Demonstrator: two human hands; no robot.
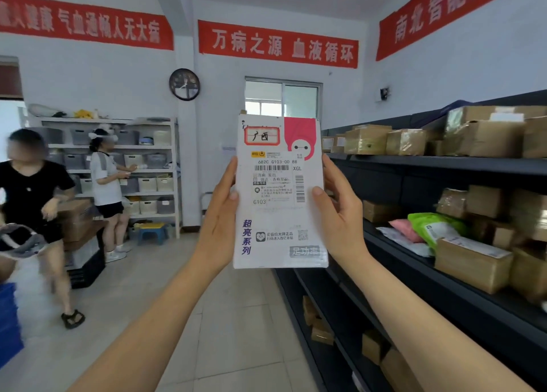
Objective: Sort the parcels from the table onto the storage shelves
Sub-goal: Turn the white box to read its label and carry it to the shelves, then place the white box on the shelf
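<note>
Head: curled fingers around upright parcel

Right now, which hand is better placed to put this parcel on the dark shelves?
Probably the right hand. Both hands grip the white parcel by its edges, but the dark shelves stand on that side; the left hand is farther away.

left hand: raised, gripping | right hand: raised, gripping | arms: outstretched
</note>
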